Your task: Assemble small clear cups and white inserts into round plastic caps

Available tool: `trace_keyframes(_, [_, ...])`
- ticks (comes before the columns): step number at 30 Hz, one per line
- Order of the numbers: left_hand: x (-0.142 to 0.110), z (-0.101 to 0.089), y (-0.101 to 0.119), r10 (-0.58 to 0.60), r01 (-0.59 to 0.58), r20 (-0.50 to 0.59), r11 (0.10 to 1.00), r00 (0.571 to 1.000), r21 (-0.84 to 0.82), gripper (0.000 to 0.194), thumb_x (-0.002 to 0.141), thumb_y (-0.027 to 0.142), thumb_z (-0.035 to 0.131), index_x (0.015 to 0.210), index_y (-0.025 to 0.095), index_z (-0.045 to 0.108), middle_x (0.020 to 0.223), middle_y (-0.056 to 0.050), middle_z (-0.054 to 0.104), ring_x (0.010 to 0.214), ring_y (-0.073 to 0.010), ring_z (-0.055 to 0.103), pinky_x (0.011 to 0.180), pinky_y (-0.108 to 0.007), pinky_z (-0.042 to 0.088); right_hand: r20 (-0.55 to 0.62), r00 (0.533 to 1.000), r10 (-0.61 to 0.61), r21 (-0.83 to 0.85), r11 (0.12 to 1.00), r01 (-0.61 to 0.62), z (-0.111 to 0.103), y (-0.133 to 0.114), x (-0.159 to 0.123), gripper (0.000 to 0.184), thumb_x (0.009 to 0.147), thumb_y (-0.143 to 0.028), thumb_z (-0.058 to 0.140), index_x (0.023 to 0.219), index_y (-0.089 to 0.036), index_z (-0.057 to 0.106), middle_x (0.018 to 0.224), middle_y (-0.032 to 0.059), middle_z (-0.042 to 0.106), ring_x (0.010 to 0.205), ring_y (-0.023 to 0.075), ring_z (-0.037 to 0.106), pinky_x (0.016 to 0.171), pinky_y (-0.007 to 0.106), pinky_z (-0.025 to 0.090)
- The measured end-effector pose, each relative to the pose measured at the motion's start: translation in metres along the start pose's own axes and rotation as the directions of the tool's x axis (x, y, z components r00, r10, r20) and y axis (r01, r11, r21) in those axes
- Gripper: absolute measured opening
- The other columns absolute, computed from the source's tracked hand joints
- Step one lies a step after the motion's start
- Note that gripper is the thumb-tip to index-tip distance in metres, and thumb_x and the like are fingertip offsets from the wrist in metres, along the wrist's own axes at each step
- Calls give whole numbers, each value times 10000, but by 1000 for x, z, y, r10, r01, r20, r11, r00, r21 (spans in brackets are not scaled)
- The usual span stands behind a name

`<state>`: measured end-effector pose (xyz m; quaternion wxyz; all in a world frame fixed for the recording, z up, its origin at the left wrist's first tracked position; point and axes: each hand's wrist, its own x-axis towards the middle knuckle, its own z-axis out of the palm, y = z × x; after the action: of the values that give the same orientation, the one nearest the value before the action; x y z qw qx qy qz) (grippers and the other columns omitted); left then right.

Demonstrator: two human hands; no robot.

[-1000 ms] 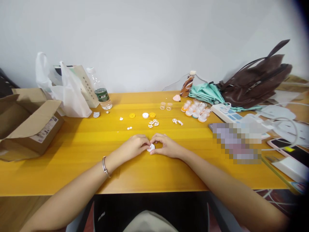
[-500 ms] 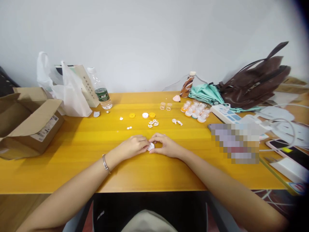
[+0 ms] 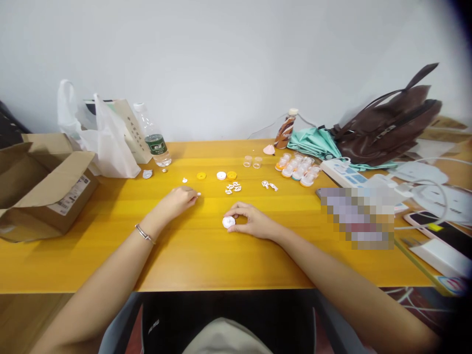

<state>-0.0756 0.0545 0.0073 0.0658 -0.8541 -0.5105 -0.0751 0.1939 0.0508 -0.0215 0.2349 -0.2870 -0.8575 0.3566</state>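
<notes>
My right hand point(image 3: 252, 220) grips a round white plastic disc point(image 3: 228, 222) by its edge, thumb and fingers curved around it just above the wood. My left hand point(image 3: 180, 200) lies further left and forward, its fingertips pinched together at the table. One small white button-like piece point(image 3: 199, 194) shows beside those fingertips; what is between them is hidden. Beyond the hands lie several white openwork pieces point(image 3: 233, 187), a white round disc point(image 3: 221, 175), and two yellow round discs, one at left point(image 3: 201, 176) and one at right point(image 3: 232, 175).
Several clear-topped pieces with coloured bases point(image 3: 299, 167) stand at right, near two clear cups point(image 3: 248, 161). A water bottle point(image 3: 157, 142) and cardboard box point(image 3: 55, 196) are at left. A brown bag point(image 3: 391, 128), power strip point(image 3: 341, 172) and cables crowd the right side.
My left hand has left the white disc and moved left and forward to the small white pieces, one of which is now out of sight. My right hand still holds the disc.
</notes>
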Motion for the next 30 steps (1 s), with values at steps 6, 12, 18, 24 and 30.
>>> trace_keyframes(6, [1, -2, 3, 10, -10, 39, 1000, 999, 0, 220, 879, 209, 441, 777, 142, 623, 774, -66, 638, 706, -155, 588, 609, -231, 397, -3, 1000, -6, 14, 1000, 6, 1, 2, 0, 318, 708, -338, 692, 994, -208, 645, 928, 35, 561, 858, 153, 557, 833, 305, 444])
trace_keyframes(12, [-2, -3, 1, -16, 16, 8, 999, 1000, -50, 217, 886, 231, 439, 837, 147, 633, 828, -69, 647, 743, -163, 599, 654, -240, 428, -12, 1000, -7, 8, 1000, 8, 1, 1, 0, 313, 717, -321, 684, 1006, -210, 639, 922, 36, 547, 850, 149, 552, 821, 301, 451])
trace_keyframes(18, [-3, -2, 7, 12, -29, -99, 985, 995, -171, 205, 884, 249, 448, 893, 157, 631, 833, -58, 648, 745, -151, 595, 681, -245, 446, -13, 1000, -24, -11, 1000, 24, 1, 3, -1, 342, 725, -307, 680, 1046, -205, 617, 931, 42, 542, 864, 153, 540, 846, 314, 443])
trace_keyframes(24, [-5, -5, 15, 34, -83, -189, 962, 981, -260, 222, 881, 299, 465, 936, 156, 625, 829, -55, 634, 759, -148, 581, 732, -269, 454, -9, 999, -31, -19, 999, 31, 1, 1, -1, 337, 727, -284, 674, 1047, -200, 609, 938, 44, 540, 856, 152, 544, 842, 318, 447])
trace_keyframes(30, [-5, 0, 33, 92, -147, -150, 902, 984, -406, 221, 886, 289, 457, 990, 170, 610, 868, -51, 634, 806, -145, 579, 769, -277, 457, -80, 996, -32, -43, 999, 29, 1, 0, -1, 336, 717, -276, 676, 1027, -188, 577, 900, 37, 531, 844, 149, 546, 817, 317, 457])
